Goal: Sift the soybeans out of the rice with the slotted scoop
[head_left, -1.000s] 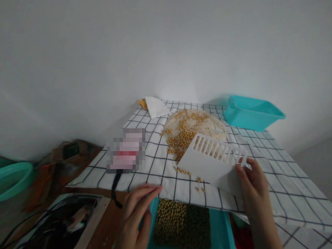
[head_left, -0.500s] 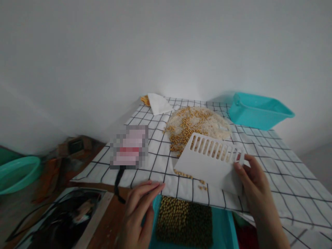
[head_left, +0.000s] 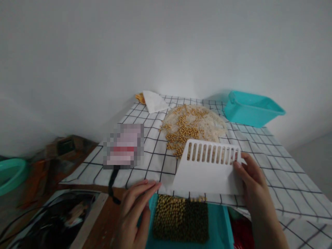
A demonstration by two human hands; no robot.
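My right hand point(head_left: 251, 176) grips the right end of a white slotted plastic scraper point(head_left: 207, 181), thumb on the near face. The scraper's long straight edge is down by the tablecloth's front edge, and a few yellow beans point(head_left: 199, 199) show just below it. My left hand point(head_left: 140, 205) holds nothing, its fingers stretched out at the left rim of a turquoise tray point(head_left: 220, 224). In that tray lie yellow beans point(head_left: 168, 214) on the left and dark green beans point(head_left: 195, 221) on the right. Beyond the scraper, more yellow beans point(head_left: 185, 131) are spread over a pale grain-like layer point(head_left: 210, 121).
A turquoise basin point(head_left: 249, 112) stands at the back right of the checked tablecloth point(head_left: 150, 164). A white folded sheet point(head_left: 155, 102) lies at the back left. A blurred-out pinkish item point(head_left: 124, 145) with a black strap is at left. A green basin point(head_left: 11, 174) sits lower left.
My right hand has drawn the scraper toward the cloth's front edge, bringing loose yellow beans to the tray. My left hand stays by the tray. The whole view has shifted slightly.
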